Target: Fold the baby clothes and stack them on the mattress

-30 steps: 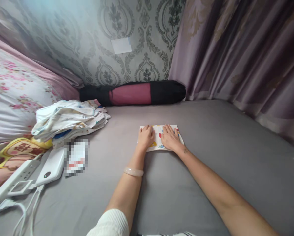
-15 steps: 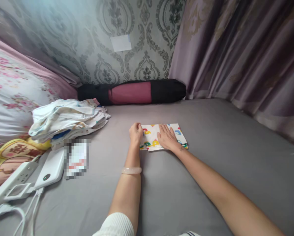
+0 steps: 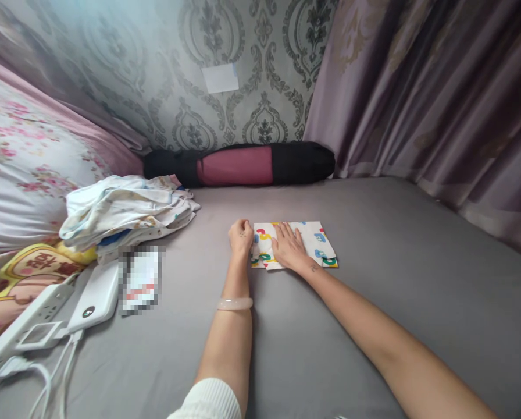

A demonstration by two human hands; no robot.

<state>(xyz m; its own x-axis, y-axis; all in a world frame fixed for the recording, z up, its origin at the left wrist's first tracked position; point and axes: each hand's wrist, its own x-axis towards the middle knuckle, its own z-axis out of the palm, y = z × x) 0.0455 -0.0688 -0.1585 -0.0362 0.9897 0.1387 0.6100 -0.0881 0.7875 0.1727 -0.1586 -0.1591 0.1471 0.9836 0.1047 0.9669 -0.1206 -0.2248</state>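
A folded white cloth (image 3: 309, 238) with colourful printed figures lies on the grey bed sheet, its near edge uneven. My right hand (image 3: 289, 245) rests flat on its left half, fingers stretched out and pointing away from me. Just beyond the cloth's left edge is my left hand (image 3: 241, 236), closed with its back toward me. The curled fingertips are hidden, so whether they grip anything cannot be seen. A pale bangle (image 3: 235, 304) circles my left forearm.
Left of my hands lies a pile of clothes (image 3: 129, 206). Nearer are a blurred-out item (image 3: 142, 282), a white power bank (image 3: 95, 297) with cables, and a power strip (image 3: 34, 317). A long black and maroon bag (image 3: 236, 164) lies along the patterned wall; curtains (image 3: 395, 93) hang right.
My right hand has slid left over the cloth, showing more of its right side. My left hand stays closed, with a small gap now visible beside the cloth. The view has shifted slightly.
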